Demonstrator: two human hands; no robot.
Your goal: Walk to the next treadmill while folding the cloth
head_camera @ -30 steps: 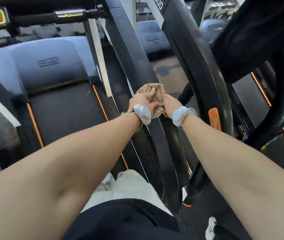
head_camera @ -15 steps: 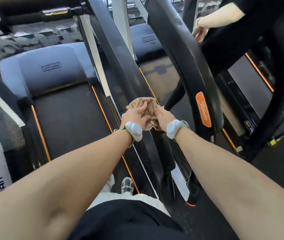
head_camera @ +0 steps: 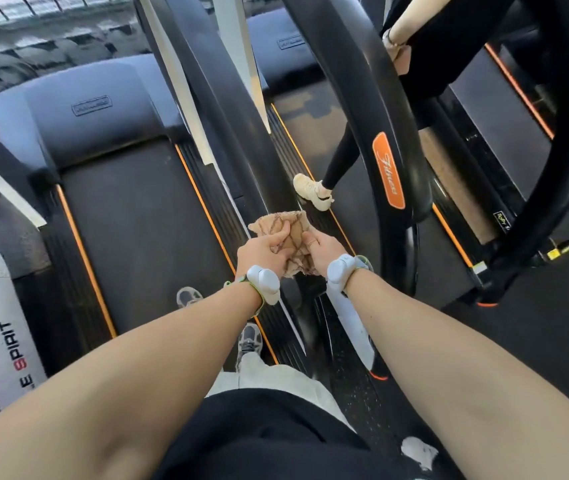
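Observation:
A crumpled tan cloth [head_camera: 291, 226] is wrapped over a black treadmill side rail [head_camera: 227, 109] that slopes up and away from me. My left hand [head_camera: 260, 245] grips the cloth from the left, thumb and fingers curled into it. My right hand [head_camera: 323, 245] grips it from the right. Both wrists carry white bands. The cloth sits near the lower end of the rail, over the black side step between two treadmills.
The dark belt [head_camera: 144, 230] of the treadmill on the left has orange edge lines. A second person [head_camera: 342, 157] in black leggings and a pale shoe stands on the right treadmill. A thick black handrail with an orange label [head_camera: 388, 171] curves down at the right.
Both hands have slid the cloth down the rail toward me. The view has tilted down, and the other person's leg and shoe have come into sight.

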